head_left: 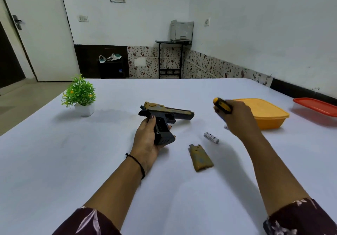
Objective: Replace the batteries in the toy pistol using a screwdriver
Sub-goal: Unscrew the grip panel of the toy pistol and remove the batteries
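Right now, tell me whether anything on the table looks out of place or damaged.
The black-and-tan toy pistol has its handle open: its worn tan plastic cover lies detached on the white table, near a loose white cylindrical battery. That fits a battery change; nothing looks broken or spilled.

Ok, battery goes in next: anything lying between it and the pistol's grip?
Nothing visible: bare table separates the battery from the toy pistol in the left hand; the grip cover lies nearer, off that line.
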